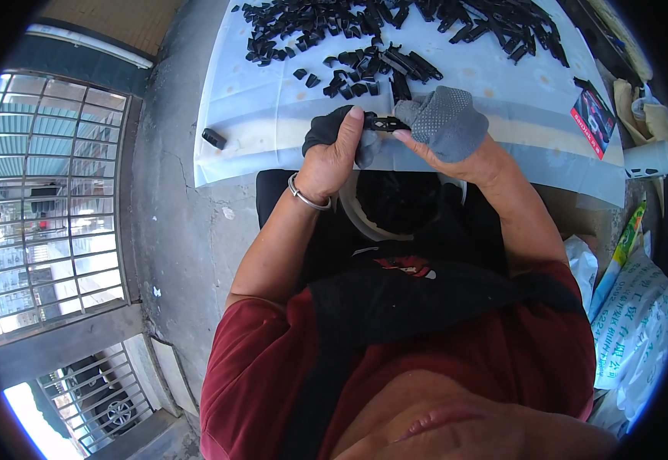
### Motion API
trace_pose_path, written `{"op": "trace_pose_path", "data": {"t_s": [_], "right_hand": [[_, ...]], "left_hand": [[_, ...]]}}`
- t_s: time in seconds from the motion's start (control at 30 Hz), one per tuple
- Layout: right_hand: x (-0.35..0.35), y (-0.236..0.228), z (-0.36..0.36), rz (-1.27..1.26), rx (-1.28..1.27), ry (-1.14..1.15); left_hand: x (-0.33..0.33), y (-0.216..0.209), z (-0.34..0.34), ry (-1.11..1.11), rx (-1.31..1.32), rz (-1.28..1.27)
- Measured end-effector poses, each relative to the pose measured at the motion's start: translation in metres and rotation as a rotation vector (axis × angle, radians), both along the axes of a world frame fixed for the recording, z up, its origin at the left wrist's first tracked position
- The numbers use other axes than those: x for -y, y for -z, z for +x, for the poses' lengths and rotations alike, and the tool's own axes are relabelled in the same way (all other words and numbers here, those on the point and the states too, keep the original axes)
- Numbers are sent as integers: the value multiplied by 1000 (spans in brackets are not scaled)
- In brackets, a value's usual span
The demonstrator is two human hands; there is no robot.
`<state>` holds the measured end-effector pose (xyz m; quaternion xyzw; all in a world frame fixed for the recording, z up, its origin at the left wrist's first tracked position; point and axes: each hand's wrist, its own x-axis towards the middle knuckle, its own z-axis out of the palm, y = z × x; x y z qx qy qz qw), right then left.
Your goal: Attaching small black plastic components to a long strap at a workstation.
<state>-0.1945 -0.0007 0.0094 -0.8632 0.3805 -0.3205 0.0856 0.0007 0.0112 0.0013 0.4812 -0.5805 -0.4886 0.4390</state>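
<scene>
Above the near edge of the table, both my hands hold a slim black plastic part between them. My left hand, in a dark glove that leaves the thumb bare, grips its left end. A grey dotted glove covers most of my right hand, whose bare thumb presses the right end. Just beyond lie small black plastic pieces and several longer black strips. Under my hands, a round pale-rimmed tub sits at my lap with dark contents I cannot make out.
A pale sheet covers the table. Heaps of small black pieces and long strips lie at the far side. One black block rests near the left edge, a red-and-black card at right. Plastic bags stand lower right.
</scene>
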Motion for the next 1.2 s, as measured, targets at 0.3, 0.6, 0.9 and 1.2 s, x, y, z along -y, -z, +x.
{"op": "trace_pose_path", "data": {"t_s": [0.3,0.6,0.9,1.2], "right_hand": [[-2,-2,7,-168,-71,8],[-16,17,28,-206,-5,-23],[19,-11,5,-30,-311,48],[35,14,4,-197,-456,180]], "left_hand": [[1,-12,2,59,100,-44],[-11,-2,-4,27,477,-422],[34,4,25,-217,995,-535],[54,18,1,-190,1194,-599]]}}
